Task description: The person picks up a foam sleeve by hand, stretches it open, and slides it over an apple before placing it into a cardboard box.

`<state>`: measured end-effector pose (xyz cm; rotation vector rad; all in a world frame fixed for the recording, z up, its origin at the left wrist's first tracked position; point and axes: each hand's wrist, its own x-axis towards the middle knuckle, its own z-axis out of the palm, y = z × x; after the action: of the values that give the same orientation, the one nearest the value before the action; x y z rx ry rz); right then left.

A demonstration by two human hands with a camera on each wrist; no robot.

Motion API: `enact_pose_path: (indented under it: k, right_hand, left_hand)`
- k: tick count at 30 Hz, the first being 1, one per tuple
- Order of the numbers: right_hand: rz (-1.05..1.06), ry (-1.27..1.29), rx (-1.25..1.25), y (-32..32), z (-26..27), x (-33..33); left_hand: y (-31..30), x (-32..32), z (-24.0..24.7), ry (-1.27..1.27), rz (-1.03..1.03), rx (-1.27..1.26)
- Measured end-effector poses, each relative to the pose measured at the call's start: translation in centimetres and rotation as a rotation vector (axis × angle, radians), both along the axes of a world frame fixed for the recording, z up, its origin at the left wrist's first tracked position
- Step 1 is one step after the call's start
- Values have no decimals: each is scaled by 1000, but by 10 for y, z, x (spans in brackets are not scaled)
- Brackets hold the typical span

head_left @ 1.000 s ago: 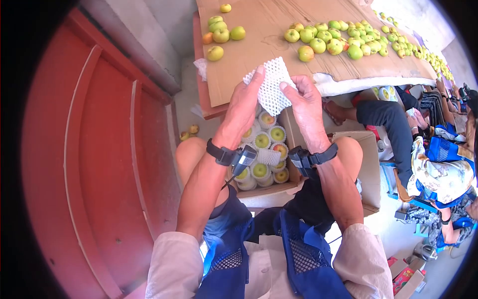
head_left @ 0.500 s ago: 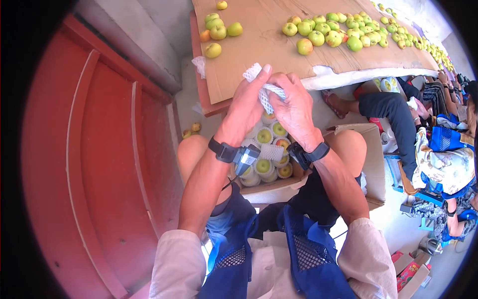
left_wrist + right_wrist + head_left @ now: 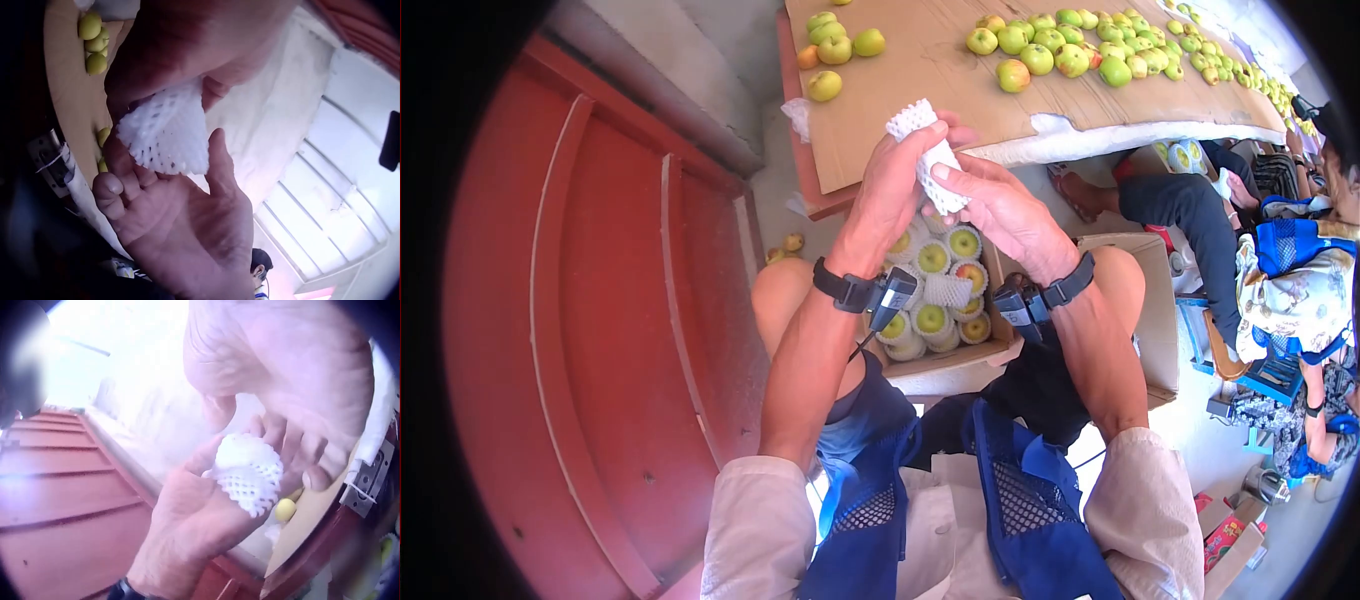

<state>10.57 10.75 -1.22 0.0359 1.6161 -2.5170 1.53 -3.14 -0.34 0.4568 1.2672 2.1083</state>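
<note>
Between my two hands, above the box, is a white foam net sleeve (image 3: 941, 172), gathered into a narrow roll. My left hand (image 3: 888, 178) grips it from the left, thumb along its upper part. The right hand (image 3: 1012, 212) pinches its lower end, with the thumb on the near face. In the left wrist view the foam net sleeve (image 3: 172, 134) flares out towards the right palm. Below the hands, an open cardboard box (image 3: 945, 372) holds several apples (image 3: 933, 258) in foam nets. Another foam net (image 3: 948, 292) lies on top of them.
A cardboard-covered table (image 3: 900, 70) ahead bears many loose green apples (image 3: 1050, 40). A red door (image 3: 620, 300) is on the left. Another cardboard box (image 3: 1155, 320) stands by my right knee, with seated people beyond it.
The foam net sleeve was spread flat between both hands, then bunched as the right hand closed over it. Now it is a narrow roll, and the right hand has turned to show its thumb.
</note>
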Motion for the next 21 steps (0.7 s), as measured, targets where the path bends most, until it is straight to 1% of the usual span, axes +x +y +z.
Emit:
enact_pose_path:
  k: [1,3,4,5,6,7,8,10,11,12,15,16,17,18,19,20,21]
  right_hand:
    - [13,-23,-16,1,-3,-1]
    - [25,-59,-38,2,-7,-3]
    - [28,-17,-15,2,-6,-4]
    - [31,12,0,1,-8,-1]
    - [88,25,-19,3,-9,-1]
    - [134,26,-10,7,-12,-4]
    - [180,22,-6,5,-13,-1]
    - [161,13,12,1,-14,2]
    - [154,19,12,2,-17,1]
    - [147,27,13,1,-18,-1]
    - [174,9,-11,-3,-25,-6]
    - [190,14,-2,3,-26,-9]
    - [152,31,58,-1,-22,-9]
    - [124,14,44,-4,-17,-6]
    - [149,16,8,-6,-22,-9]
    - [148,27,-13,-8,-12,-5]
    - [114,81,-110,-12,-4,-3]
  left_hand:
    - [0,0,0,-4,0,-2]
    - [0,-3,-1,-107,-100,66]
    - [0,-4,-2,-127,-99,60]
    - [0,-2,-2,-81,-118,71]
    - [-2,-2,-3,-37,-139,83]
    - [-7,-6,-1,26,-217,-27]
    - [-7,-2,-5,-9,-221,-36]
    - [-4,-6,-8,35,-156,66]
    - [-2,-7,-8,-29,-120,51]
    - [-2,-7,-8,-36,-120,51]
    - [-4,-6,-6,9,-115,69]
    - [-5,-6,-7,43,-74,55]
    - [-3,-6,-7,77,-42,55]
    - [-4,-10,-9,85,-42,64]
    - [-6,-8,-5,32,-15,35]
    - [-3,-7,-3,-3,47,22]
    - [-2,-15,-10,7,48,98]
